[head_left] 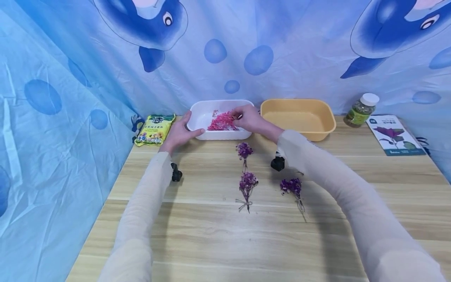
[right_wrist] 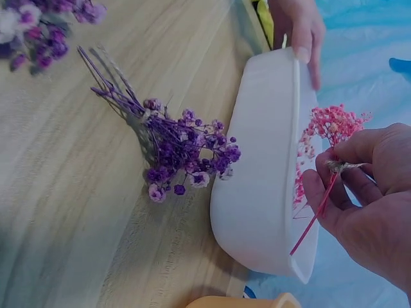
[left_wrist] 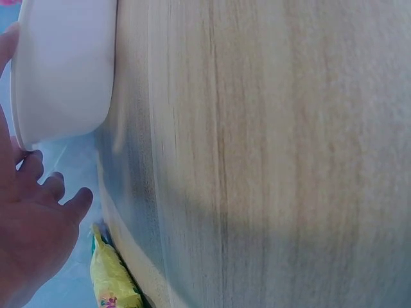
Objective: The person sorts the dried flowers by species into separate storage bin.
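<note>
My right hand [head_left: 248,118] pinches a small bunch of pink dried flowers [right_wrist: 337,123] by its twine-tied stems, above the white basin [head_left: 222,135]. More pink dried flowers [head_left: 220,122] lie inside this basin. At the basin's left end, my left hand [head_left: 181,133] holds the corner, thumb on the front rim and fingers by the side rim. Some fingers of the left hand [left_wrist: 38,212] hang loosely below the rim in the left wrist view. Purple dried flower bunches lie on the table: one near the basin [head_left: 244,150], one below it [head_left: 248,186], one to the right [head_left: 291,187].
A yellow basin [head_left: 325,135] stands right of the white one. Further right are a jar with a white lid [head_left: 361,109] and a printed flower packet [head_left: 396,135]. A yellow bag [head_left: 155,130] lies at the left. Blue curtain [head_left: 232,62] hangs behind the wooden table [head_left: 211,235].
</note>
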A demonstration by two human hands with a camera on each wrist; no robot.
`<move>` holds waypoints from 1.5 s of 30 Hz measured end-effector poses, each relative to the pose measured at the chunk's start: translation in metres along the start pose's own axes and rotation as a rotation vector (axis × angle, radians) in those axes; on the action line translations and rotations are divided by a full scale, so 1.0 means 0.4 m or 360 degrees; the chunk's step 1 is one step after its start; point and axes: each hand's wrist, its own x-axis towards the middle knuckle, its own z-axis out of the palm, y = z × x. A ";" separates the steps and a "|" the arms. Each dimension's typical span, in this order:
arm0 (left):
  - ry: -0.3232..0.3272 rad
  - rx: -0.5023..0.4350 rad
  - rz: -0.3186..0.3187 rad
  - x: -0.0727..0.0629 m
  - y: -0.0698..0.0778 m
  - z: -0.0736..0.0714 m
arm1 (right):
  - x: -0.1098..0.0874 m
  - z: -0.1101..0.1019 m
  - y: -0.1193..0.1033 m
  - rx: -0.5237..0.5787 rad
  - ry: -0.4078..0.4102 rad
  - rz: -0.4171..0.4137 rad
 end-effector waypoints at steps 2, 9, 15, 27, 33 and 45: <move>-0.0004 0.0002 -0.0007 -0.001 0.000 0.001 | 0.012 0.009 0.003 -0.0021 0.0001 -0.0018; -0.0007 0.0000 -0.0021 0.000 0.003 0.002 | 0.043 0.039 0.016 -0.0065 -0.0018 0.0035; -0.0001 -0.0001 -0.0016 0.000 0.001 0.001 | 0.054 0.056 0.009 -0.0045 -0.0026 0.0077; 0.0005 0.0008 0.0002 -0.003 -0.001 0.002 | 0.057 0.058 0.015 -0.0127 0.0032 -0.0019; -0.0013 0.0020 0.0011 -0.005 0.011 0.005 | 0.014 0.001 0.039 -0.0098 0.0258 -0.0079; -0.0057 0.0166 0.0061 -0.001 0.010 -0.012 | -0.218 -0.216 0.166 -0.0119 0.0401 -0.0084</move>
